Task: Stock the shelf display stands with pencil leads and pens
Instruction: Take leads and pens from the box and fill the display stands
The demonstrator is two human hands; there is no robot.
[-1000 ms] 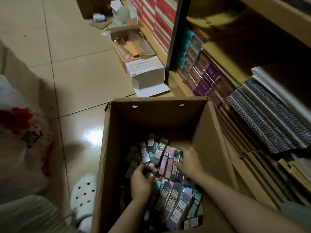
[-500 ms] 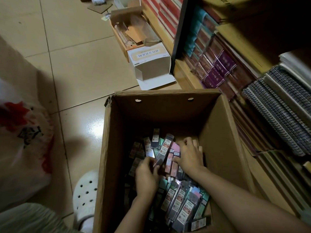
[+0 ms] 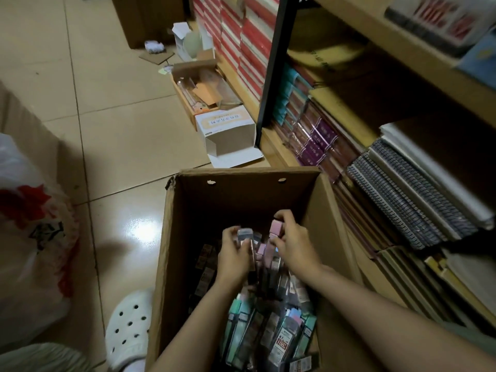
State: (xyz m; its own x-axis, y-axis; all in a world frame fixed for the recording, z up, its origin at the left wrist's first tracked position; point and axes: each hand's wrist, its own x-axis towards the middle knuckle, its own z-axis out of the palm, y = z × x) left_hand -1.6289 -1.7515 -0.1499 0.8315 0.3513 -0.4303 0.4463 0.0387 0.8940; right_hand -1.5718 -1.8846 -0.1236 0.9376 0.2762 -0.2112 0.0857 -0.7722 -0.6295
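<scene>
Down in the cardboard box (image 3: pixel 171 237) on the floor lay the pencil-lead cases (image 3: pixel 271 328), loosely heaped. The left hand (image 3: pixel 233 255) had its fingers curled round a grey case (image 3: pixel 244 234); the right hand (image 3: pixel 291 242) pinched pink cases (image 3: pixel 276 229) by their upper ends. They looked light, rigid and slick, likely to slip in a bunch, so holding across the flat sides seemed safest. Slim, flat packs in pink, grey and teal, labels printed.
</scene>
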